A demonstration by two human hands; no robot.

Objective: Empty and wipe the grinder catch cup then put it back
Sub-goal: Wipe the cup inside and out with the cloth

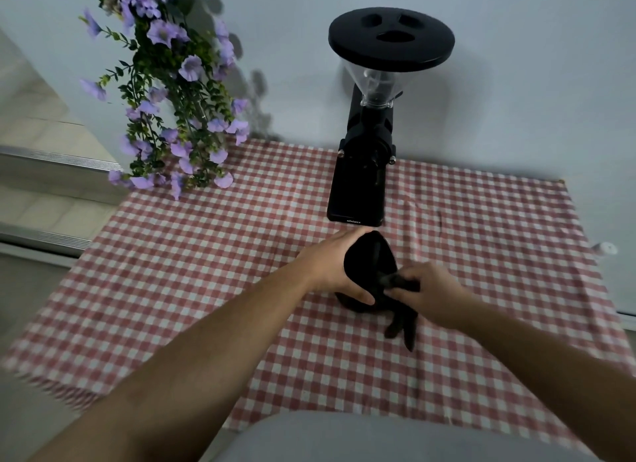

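The black catch cup [370,265] is held just above the checked tablecloth, a little in front of the grinder's base. My left hand [332,267] wraps around its left side and grips it. My right hand [425,289] pinches a dark cloth [401,303] against the cup's right rim; the cloth's loose ends hang down toward the table. The black grinder [366,172] stands upright at the back, with a clear hopper and a round black lid [390,40]. The cup's inside is too dark to make out.
A red-and-white checked tablecloth [241,272] covers the table. Purple artificial flowers [172,100] hang at the back left against the white wall. A small white object [605,248] sits at the right edge. Steps lie to the left.
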